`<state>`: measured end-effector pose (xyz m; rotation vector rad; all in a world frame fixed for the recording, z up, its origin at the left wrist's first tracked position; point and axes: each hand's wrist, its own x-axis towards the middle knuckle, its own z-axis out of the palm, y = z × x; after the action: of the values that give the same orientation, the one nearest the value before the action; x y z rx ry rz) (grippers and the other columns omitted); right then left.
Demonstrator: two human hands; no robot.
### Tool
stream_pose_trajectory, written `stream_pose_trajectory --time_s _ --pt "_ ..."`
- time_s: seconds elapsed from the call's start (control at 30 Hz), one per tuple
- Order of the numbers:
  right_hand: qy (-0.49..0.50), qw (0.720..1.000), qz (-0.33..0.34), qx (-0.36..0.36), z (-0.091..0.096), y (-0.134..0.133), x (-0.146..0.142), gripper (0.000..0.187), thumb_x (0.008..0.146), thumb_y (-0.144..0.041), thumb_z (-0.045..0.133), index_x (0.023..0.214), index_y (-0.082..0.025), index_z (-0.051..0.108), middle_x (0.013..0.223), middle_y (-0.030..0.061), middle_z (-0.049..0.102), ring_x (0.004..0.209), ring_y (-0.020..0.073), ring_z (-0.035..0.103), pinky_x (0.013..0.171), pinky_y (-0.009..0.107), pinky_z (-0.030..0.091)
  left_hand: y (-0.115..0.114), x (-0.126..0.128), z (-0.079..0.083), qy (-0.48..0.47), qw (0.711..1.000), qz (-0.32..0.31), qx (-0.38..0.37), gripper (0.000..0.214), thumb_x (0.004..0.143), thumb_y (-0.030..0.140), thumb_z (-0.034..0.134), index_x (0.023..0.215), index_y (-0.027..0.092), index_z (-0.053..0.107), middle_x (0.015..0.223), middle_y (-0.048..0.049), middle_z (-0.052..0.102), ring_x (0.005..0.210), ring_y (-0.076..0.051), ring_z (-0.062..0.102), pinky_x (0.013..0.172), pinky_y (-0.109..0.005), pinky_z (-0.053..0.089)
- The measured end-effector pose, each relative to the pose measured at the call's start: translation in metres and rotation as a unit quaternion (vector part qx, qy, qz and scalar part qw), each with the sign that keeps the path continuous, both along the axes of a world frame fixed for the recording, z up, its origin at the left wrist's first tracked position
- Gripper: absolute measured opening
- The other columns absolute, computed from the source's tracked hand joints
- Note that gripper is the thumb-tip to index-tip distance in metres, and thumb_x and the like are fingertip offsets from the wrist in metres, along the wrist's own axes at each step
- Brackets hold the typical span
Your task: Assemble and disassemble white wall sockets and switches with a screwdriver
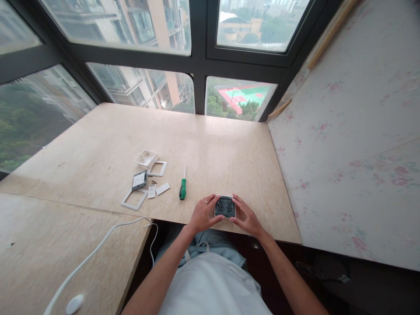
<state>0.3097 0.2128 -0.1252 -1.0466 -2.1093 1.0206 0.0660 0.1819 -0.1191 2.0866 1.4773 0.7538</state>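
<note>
A square wall switch module (225, 207), dark grey inside with a pale rim, is gripped by its two sides near the ledge's front edge. My left hand (205, 213) closes on its left side, thumb at the near corner. On the opposite side, my right hand (246, 217) pinches it the same way. Left of my hands lies a green-handled screwdriver (183, 189), its shaft pointing at the window. Farther left are a white back box (146, 158), a wall socket (139, 180), two white frames (134, 200) and small white cover plates (162, 188).
The parts rest on a beige stone ledge (226, 148) below dark-framed windows (197, 65). A white cable (98, 249) curves over the left surface and hangs past its edge, near a white round object (75, 304). A flowered wall (344, 153) bounds the right side.
</note>
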Motion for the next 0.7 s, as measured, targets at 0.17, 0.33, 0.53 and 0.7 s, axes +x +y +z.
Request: stream_pose_trajectory --time_s 0.17,0.33,0.53,0.7 --pt "-0.002 1.000 0.001 0.005 -0.0007 -0.0004 -0.0003 0.068 0.085 -0.042 0.066 0.146 -0.028 0.039 0.153 0.0105 0.035 0.141 0.0283 0.033 0.115 0.051 0.031 -0.0001 0.0009 0.0015 -0.005 1.000 0.006 -0.004 0.073 0.083 0.058 0.061 0.144 0.024 0.039 0.141 -0.0131 0.048 0.130 -0.029 0.046 0.106 -0.047 0.039" --pt "-0.003 1.000 -0.003 0.008 -0.0018 -0.0016 -0.0007 0.071 0.085 -0.044 0.065 0.147 -0.028 0.036 0.153 0.0110 0.035 0.142 0.0285 0.032 0.115 0.052 0.031 -0.0003 0.0008 0.0011 -0.005 1.000 0.005 -0.003 0.075 0.083 0.060 0.060 0.145 0.024 0.037 0.142 -0.0132 0.048 0.131 -0.030 0.045 0.106 -0.048 0.039" --pt "-0.004 1.000 0.002 0.015 -0.0010 -0.0014 -0.0008 0.072 0.084 -0.044 0.067 0.147 -0.027 0.036 0.154 0.0115 0.033 0.142 0.0286 0.031 0.115 0.051 0.030 -0.0001 0.0004 0.0000 0.000 1.000 0.003 0.001 0.075 0.084 0.061 0.058 0.145 0.023 0.038 0.142 -0.0138 0.047 0.131 -0.029 0.045 0.106 -0.047 0.039" --pt "0.004 1.000 -0.004 0.015 -0.0011 -0.0009 -0.0008 0.069 0.083 -0.044 0.067 0.145 -0.027 0.040 0.153 0.0121 0.035 0.142 0.0289 0.032 0.114 0.052 0.031 -0.0002 0.0001 -0.0011 0.001 1.000 0.003 -0.006 0.076 0.084 0.062 0.058 0.145 0.024 0.038 0.143 -0.0143 0.047 0.131 -0.030 0.045 0.106 -0.049 0.039"
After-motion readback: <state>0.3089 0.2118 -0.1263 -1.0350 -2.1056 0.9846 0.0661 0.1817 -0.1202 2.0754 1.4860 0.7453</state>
